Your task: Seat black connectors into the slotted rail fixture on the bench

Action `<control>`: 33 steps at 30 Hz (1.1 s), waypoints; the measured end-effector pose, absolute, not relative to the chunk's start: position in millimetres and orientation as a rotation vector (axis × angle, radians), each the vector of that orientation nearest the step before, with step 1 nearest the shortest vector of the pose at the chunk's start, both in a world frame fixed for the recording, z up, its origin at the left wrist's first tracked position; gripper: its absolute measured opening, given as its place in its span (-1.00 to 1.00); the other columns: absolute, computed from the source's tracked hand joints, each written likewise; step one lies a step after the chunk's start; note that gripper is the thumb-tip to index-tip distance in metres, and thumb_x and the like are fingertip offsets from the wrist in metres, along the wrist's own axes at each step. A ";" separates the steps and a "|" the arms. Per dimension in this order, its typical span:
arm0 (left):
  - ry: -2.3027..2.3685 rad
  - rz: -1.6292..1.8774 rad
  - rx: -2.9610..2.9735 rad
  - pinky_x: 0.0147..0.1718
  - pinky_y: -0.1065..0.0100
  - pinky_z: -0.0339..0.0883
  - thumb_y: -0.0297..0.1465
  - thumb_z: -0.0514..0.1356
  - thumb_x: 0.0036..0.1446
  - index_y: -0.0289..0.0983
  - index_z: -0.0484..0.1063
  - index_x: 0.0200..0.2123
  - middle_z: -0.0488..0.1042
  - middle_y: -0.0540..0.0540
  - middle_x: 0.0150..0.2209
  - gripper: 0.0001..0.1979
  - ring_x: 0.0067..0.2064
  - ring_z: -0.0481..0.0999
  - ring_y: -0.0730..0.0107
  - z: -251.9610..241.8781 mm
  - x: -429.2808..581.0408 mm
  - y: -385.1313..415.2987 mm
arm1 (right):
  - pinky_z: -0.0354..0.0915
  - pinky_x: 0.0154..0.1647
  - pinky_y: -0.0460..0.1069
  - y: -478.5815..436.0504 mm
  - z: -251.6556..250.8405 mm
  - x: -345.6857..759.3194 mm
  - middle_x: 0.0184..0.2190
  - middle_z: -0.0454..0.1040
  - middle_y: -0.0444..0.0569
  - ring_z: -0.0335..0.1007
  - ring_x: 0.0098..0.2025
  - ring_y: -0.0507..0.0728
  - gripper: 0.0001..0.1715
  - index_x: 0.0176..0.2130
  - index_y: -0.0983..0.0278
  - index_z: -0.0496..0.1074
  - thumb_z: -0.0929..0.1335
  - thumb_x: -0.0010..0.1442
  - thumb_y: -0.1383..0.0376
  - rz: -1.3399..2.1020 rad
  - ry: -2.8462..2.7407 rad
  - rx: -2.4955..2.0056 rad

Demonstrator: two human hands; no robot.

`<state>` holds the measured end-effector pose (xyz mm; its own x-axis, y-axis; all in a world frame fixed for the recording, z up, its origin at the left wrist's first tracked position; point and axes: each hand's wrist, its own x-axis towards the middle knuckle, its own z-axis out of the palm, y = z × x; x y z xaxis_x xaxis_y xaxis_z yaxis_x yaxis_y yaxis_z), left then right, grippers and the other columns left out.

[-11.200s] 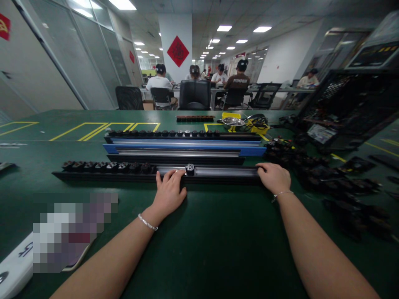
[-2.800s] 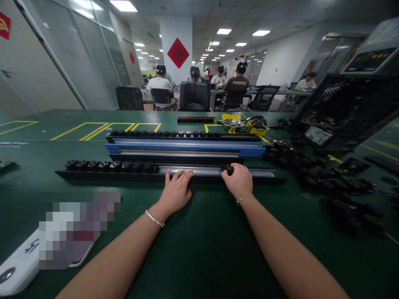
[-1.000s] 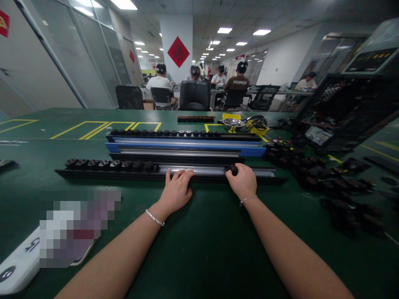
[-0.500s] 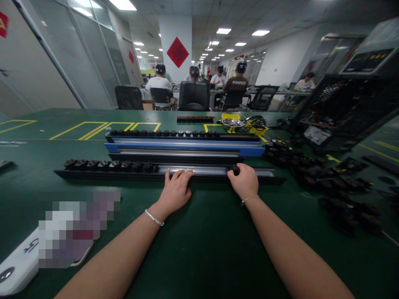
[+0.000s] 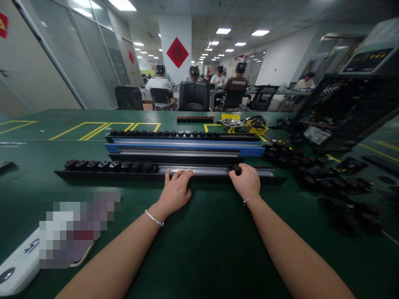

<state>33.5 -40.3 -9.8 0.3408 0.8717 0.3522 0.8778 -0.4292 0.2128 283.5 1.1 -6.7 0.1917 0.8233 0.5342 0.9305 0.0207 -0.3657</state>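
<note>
A long black channel [image 5: 106, 176] with a shiny clear-looking inner strip lies crosswise in front of me. Several small black blocks [image 5: 114, 165] sit in a row along its left part. My left hand [image 5: 175, 187] rests on the middle of the channel, its fingers spread over the near edge and the thumb apart. Toward the channel's right end, my right hand [image 5: 247, 182] pinches a small black block [image 5: 237, 169] at the strip. That block is partly hidden by the fingers.
Behind it lie a blue-edged rail [image 5: 187, 143] and another black rail with blocks [image 5: 162, 133]. At right are heaps of black parts [image 5: 330, 178] and an open dark machine case [image 5: 339, 104]. A metal bowl [image 5: 232, 123] stands farther back. A white object [image 5: 18, 261] lies front left. People [image 5: 159, 83] sit beyond.
My right hand has shifted slightly to the right along the channel with the small black block. My left hand has stayed in place.
</note>
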 end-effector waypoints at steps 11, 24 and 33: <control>-1.670 -0.638 -2.552 0.24 -0.23 -0.32 -0.47 0.06 0.01 -0.12 0.16 0.13 0.34 -0.07 0.15 -0.44 0.21 0.21 0.16 -9.6 33.6 -40.4 | 0.18 -0.19 0.05 7.2 -6.8 307.7 -0.45 0.43 0.07 0.28 -0.32 0.19 -0.80 -0.50 0.26 0.35 0.22 -0.01 0.22 -0.235 -1.616 -1.889; -1.668 -0.642 -2.558 0.24 -0.21 -0.34 -0.45 0.06 0.02 -0.13 0.16 0.12 0.34 -0.09 0.15 -0.46 0.21 0.20 0.16 -9.1 33.4 -40.9 | 0.20 -0.17 0.05 8.3 -8.2 309.0 -0.44 0.44 0.06 0.30 -0.32 0.19 -0.83 -0.50 0.25 0.35 0.23 -0.04 0.23 -0.244 -1.601 -1.869; -1.675 -0.640 -2.556 0.24 -0.21 -0.33 -0.46 0.06 0.02 -0.12 0.16 0.13 0.34 -0.08 0.15 -0.45 0.21 0.20 0.16 -8.9 33.7 -40.3 | 0.20 -0.14 0.06 8.8 -8.0 314.9 -0.39 0.46 0.09 0.31 -0.26 0.21 -0.77 -0.45 0.29 0.41 0.24 -0.03 0.23 -0.244 -1.564 -1.915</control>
<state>33.7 -40.3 -8.9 0.3404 0.8744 0.3457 0.8822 -0.4242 0.2044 314.9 8.8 -8.0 0.2724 0.8094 0.5203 0.9294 -0.0815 -0.3599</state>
